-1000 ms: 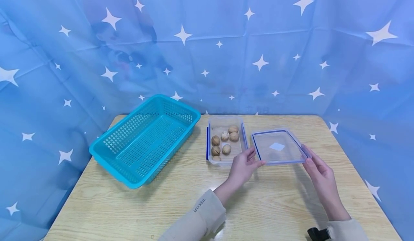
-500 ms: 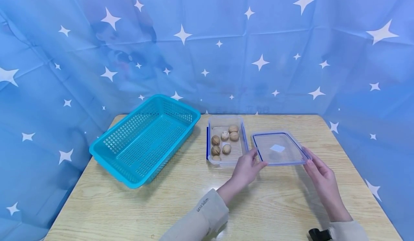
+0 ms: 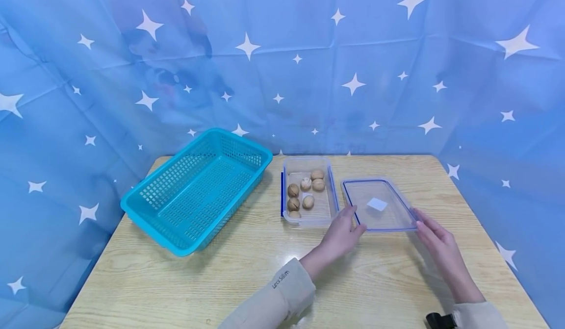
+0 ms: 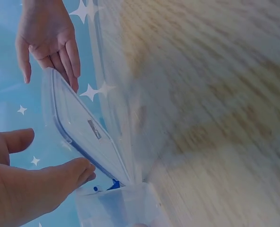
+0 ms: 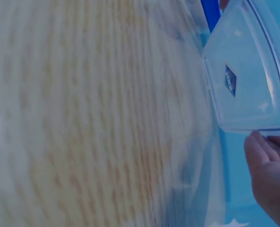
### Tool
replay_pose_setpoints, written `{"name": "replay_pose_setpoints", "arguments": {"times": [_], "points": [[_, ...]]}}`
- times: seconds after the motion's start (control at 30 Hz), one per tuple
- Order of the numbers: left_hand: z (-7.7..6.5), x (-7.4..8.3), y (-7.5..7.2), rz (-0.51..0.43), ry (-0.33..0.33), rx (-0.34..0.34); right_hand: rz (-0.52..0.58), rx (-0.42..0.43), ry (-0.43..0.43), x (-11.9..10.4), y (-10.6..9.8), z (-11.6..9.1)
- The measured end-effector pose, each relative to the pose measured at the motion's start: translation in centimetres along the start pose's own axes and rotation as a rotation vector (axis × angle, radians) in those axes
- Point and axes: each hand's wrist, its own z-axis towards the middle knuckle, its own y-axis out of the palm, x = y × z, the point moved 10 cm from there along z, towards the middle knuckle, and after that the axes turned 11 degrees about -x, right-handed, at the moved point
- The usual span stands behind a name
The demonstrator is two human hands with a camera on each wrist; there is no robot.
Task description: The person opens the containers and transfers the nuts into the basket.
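A clear plastic lid (image 3: 388, 217) with a blue seal and a white diamond label is tilted to the right of the box, its near edge raised above the table. My left hand (image 3: 343, 233) is at the lid's near left corner; in the left wrist view its thumb (image 4: 19, 140) stands apart from the fingers (image 4: 81, 170), which meet the lid's edge. At the opposite near corner, my right hand (image 3: 441, 245) has fairly straight fingers (image 5: 258, 146) under the edge. Walnuts (image 3: 308, 202) lie in the clear storage box (image 3: 324, 211), which has blue clips.
A turquoise perforated basket (image 3: 194, 248) stands on the left side of the wooden table (image 3: 247, 280). Blue curtains (image 3: 282, 64) with white stars hang behind the table and along both sides.
The lid's near edge has come down a little and toward me. My left hand has shifted slightly right and nearer, and my right hand has followed the lid. The walnuts stay put.
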Motion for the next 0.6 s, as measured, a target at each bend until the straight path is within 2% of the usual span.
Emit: {"name": "replay_pose_setpoints", "arguments": {"times": [0.1,0.37,0.43,0.6], "points": [[0.1,-0.3,0.3,-0.010,-0.026,-0.020,-0.124,-0.022,0.083,0.6,0.0,0.2],[0.5,-1.0,1.6,0.039,-0.092,-0.084,-0.295,-0.123,0.238,1.7,0.7,0.9],[0.7,-1.2,1.9,0.052,-0.102,-0.085,-0.310,-0.154,0.269,1.9,1.0,1.0],[0.7,-1.6,2.2,0.013,-0.118,-0.085,-0.319,-0.177,0.310,2.3,1.4,1.2]]}}
